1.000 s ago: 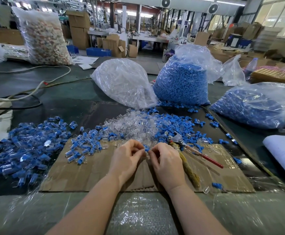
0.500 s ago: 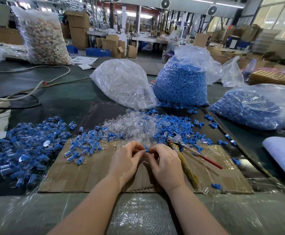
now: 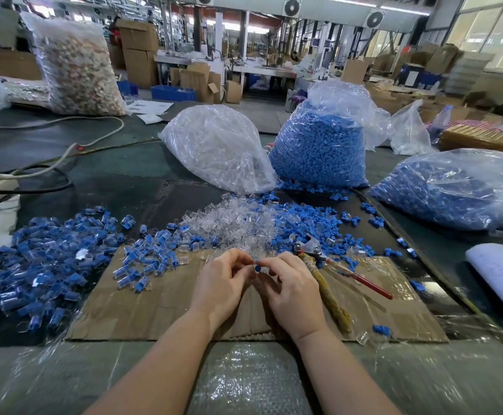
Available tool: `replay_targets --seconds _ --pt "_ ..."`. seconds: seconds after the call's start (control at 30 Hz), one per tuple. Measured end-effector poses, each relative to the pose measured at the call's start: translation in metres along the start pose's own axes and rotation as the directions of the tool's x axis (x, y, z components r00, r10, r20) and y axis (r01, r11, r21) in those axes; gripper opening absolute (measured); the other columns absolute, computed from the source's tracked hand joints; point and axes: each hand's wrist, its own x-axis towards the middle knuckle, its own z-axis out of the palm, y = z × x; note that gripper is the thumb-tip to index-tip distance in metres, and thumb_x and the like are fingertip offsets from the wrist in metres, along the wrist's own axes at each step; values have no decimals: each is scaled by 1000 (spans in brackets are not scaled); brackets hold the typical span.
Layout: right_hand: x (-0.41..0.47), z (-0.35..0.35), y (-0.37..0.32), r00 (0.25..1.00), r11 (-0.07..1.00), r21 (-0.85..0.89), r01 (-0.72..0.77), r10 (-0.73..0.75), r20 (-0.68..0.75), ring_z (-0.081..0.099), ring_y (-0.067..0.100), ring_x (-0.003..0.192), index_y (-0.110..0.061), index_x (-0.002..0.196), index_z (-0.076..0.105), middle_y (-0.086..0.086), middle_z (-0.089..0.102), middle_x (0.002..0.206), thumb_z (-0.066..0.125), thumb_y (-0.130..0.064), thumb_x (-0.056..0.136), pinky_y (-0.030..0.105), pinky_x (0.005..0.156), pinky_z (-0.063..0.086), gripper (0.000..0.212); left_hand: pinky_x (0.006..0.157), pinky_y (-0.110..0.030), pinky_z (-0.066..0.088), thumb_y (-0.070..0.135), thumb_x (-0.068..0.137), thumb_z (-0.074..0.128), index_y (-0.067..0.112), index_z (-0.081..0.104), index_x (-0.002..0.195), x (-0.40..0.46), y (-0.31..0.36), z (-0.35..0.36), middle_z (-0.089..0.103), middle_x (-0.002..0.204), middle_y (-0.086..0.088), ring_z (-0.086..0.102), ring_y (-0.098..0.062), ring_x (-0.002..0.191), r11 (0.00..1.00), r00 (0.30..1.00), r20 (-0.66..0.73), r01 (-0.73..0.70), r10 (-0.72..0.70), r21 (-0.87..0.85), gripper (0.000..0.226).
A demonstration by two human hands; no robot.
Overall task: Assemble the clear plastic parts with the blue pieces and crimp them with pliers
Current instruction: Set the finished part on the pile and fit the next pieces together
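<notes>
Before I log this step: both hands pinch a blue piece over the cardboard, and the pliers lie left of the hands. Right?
Not quite. In the head view the pliers lie right of the hands, beside the right hand. The left hand and right do pinch a blue piece over the cardboard.

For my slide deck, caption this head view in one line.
Both hands pinch a blue piece over the cardboard, pliers lying alongside.
</notes>
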Motion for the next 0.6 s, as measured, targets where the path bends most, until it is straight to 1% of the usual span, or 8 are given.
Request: replay_targets --seconds 0.1,0.2,0.3,0.6 --pt "0 -1 -2 1000 1000 9 6 -6 7 58 17 80 -16 98 71 -2 61 83 74 -18 80 33 72 52 19 64 -6 44 8 86 64 34 59 77 0 1 -1 65 71 13 60 7 69 1000 1000 0 0 0 8 28" --pt "1 -1 -3 1000 1000 12 10 -10 4 57 16 78 -16 96 72 -2 60 81 73 -21 81 32 70 51 16 64 -6 43 8 86 64 33 59 76 -1 2 -2 64 71 14 59 7 69 1000 1000 1 3 -3 9 28" --pt "1 -1 -3 1000 1000 11 11 -11 -6 58 17 76 -15 93 72 -1 60 80 74 -21 80 32 68 51 14 63 -4 42 8 86 64 34 59 76 -2 3 -3 64 72 14 58 9 69 1000 1000 -1 -4 4 23 28" --pt "3 1 -1 1000 1000 2 13 -13 -9 59 19 76 -13 90 72 -1 61 80 75 -17 78 33 69 52 13 61 -5 42 8 84 66 34 58 73 -1 3 -2 63 68 13 57 7 65 1000 1000 -20 18 -17 25 29"
